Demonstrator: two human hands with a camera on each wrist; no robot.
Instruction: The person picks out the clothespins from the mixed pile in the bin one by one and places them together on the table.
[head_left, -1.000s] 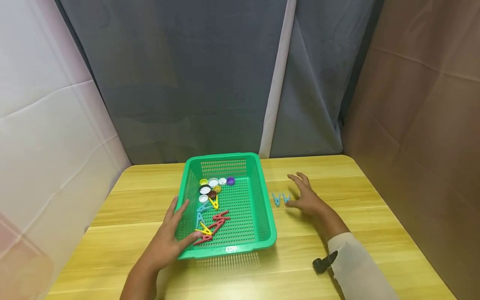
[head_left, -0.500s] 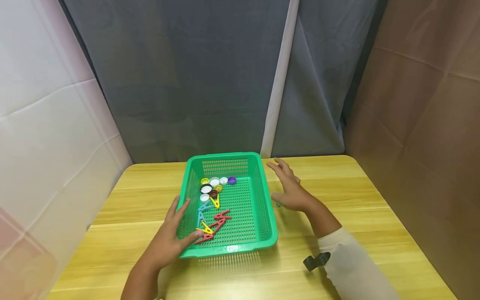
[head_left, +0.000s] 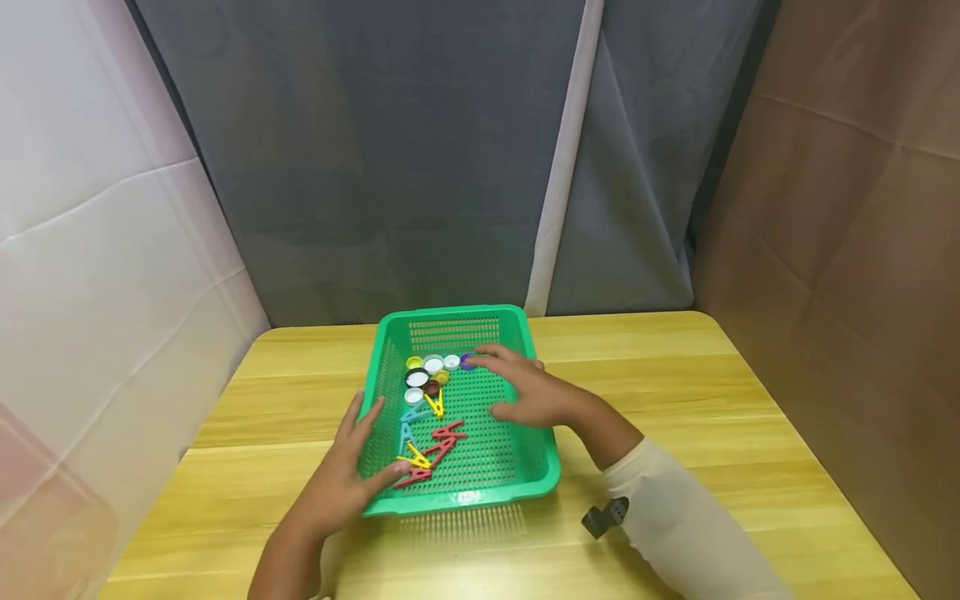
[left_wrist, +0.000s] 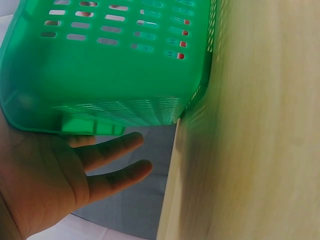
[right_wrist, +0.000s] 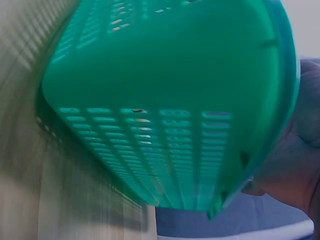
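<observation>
A green plastic basket (head_left: 468, 499) stands on the wooden table. My left hand (head_left: 337, 483) lies along its near left corner, thumb over the rim and fingers stretched out; in the left wrist view the palm of the left hand (left_wrist: 45, 175) is against the rim. My right hand (head_left: 528, 396) is over the basket's right side, thumb and fingers apart; the rim hides much of it in the right wrist view. Inside lie red clothespins (head_left: 448, 430), yellow clothespins (head_left: 437, 405), blue clothespins (head_left: 415, 414) and several bottle caps (head_left: 433, 365). A purple cap (head_left: 467, 362) is at the right fingertips.
The wooden table (head_left: 652, 383) reaches back to a grey curtain (head_left: 412, 208). A white cloth (head_left: 112, 292) hangs at left and a brown cloth (head_left: 840, 250) at right. A black strap clip (head_left: 604, 517) sticks out from the right sleeve.
My right hand has moved left from two blue clothespins on the table to over the basket; those two no longer show. The left hand stays at the basket's corner.
</observation>
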